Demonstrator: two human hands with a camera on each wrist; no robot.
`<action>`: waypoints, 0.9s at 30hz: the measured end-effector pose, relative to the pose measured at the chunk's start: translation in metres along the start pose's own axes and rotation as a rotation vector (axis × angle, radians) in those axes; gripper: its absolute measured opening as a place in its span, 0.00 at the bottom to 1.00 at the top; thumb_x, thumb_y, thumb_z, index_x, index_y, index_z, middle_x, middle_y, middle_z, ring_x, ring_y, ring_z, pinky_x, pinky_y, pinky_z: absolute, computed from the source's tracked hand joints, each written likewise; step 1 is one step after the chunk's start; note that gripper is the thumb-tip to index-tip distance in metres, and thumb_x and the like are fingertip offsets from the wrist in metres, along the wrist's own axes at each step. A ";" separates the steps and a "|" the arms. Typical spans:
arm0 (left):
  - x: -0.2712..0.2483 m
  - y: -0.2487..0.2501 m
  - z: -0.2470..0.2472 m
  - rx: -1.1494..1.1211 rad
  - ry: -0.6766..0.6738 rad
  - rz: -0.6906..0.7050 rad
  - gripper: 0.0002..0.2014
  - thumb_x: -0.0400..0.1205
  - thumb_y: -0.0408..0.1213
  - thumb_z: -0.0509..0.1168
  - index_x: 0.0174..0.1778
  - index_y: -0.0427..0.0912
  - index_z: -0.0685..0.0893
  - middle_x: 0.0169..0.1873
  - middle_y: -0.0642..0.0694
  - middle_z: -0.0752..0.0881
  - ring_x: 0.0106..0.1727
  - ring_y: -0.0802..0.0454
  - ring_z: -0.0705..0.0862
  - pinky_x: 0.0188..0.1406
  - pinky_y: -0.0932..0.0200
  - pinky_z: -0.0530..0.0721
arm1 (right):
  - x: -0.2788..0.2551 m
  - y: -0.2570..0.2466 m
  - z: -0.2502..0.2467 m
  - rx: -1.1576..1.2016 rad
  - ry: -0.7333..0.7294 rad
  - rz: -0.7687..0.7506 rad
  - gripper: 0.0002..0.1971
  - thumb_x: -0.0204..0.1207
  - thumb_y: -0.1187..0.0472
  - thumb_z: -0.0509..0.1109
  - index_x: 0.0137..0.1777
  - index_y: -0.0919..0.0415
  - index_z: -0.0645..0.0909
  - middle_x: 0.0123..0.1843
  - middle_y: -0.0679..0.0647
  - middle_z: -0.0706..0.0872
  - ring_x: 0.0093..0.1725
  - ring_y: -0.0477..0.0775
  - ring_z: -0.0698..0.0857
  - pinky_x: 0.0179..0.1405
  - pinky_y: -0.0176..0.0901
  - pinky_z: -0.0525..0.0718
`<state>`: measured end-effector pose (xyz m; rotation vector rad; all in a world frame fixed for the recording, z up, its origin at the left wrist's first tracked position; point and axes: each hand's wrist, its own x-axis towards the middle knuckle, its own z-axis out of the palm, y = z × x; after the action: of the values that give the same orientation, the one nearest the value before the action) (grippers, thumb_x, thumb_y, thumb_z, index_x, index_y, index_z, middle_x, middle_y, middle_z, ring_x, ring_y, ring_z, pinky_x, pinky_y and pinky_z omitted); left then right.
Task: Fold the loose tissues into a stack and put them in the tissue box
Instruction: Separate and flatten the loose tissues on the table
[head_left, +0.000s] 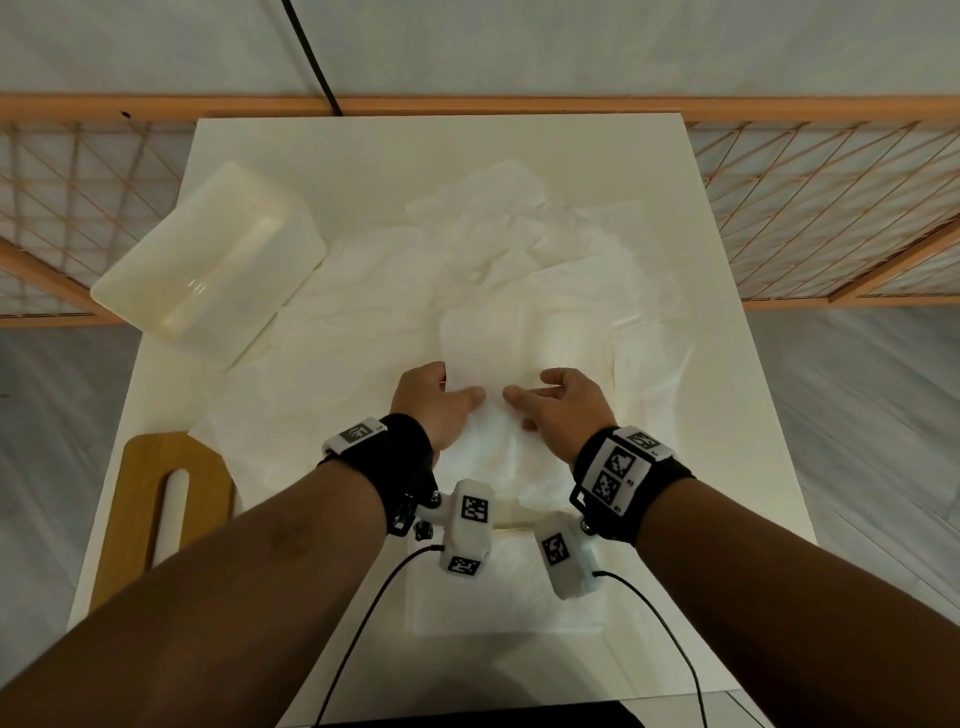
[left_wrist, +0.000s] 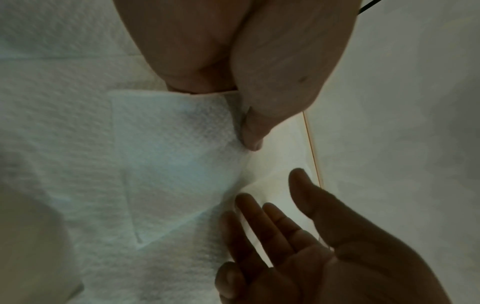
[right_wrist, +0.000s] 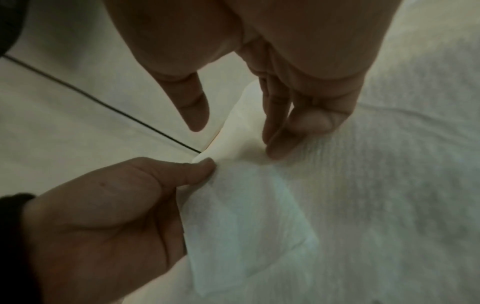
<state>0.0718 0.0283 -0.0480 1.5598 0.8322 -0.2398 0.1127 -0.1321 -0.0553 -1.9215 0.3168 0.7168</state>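
Left hand (head_left: 434, 402) pinching folded tissue (right_wrist: 246, 222) at frame centre; right hand (head_left: 563, 402) loose, fingers spread, gripping nothing. Tissue box (head_left: 208, 265) upper left, loose tissues (head_left: 519, 234) above.

**White table and what lies on it**

The white table (head_left: 727, 415) carries loose tissues (head_left: 519, 249) spread over its middle, a translucent tissue box (head_left: 208, 265) at its far left edge, a wooden lid (head_left: 156, 499) near left, and folded tissues (head_left: 498, 608) at the near edge.
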 end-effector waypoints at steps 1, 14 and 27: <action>0.000 0.000 0.001 -0.012 -0.004 0.002 0.08 0.81 0.32 0.76 0.54 0.43 0.89 0.48 0.48 0.93 0.49 0.47 0.92 0.52 0.50 0.92 | 0.002 -0.001 0.001 0.002 0.010 0.012 0.37 0.71 0.41 0.81 0.75 0.57 0.74 0.55 0.47 0.90 0.56 0.54 0.91 0.65 0.59 0.87; -0.002 -0.002 -0.008 -0.058 -0.107 -0.051 0.11 0.83 0.29 0.72 0.60 0.41 0.89 0.52 0.44 0.93 0.48 0.47 0.92 0.38 0.58 0.90 | 0.007 -0.007 0.009 0.005 -0.015 -0.041 0.15 0.70 0.48 0.85 0.37 0.54 0.83 0.36 0.51 0.88 0.36 0.51 0.84 0.45 0.50 0.87; 0.001 0.000 0.007 0.045 -0.115 -0.006 0.08 0.77 0.30 0.79 0.48 0.38 0.88 0.44 0.41 0.93 0.46 0.43 0.93 0.45 0.48 0.93 | 0.001 0.007 -0.018 0.184 0.001 0.047 0.17 0.69 0.49 0.86 0.44 0.58 0.82 0.43 0.57 0.92 0.40 0.57 0.89 0.40 0.50 0.88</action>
<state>0.0752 0.0222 -0.0499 1.5702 0.7461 -0.3517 0.1161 -0.1508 -0.0561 -1.7452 0.4156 0.6929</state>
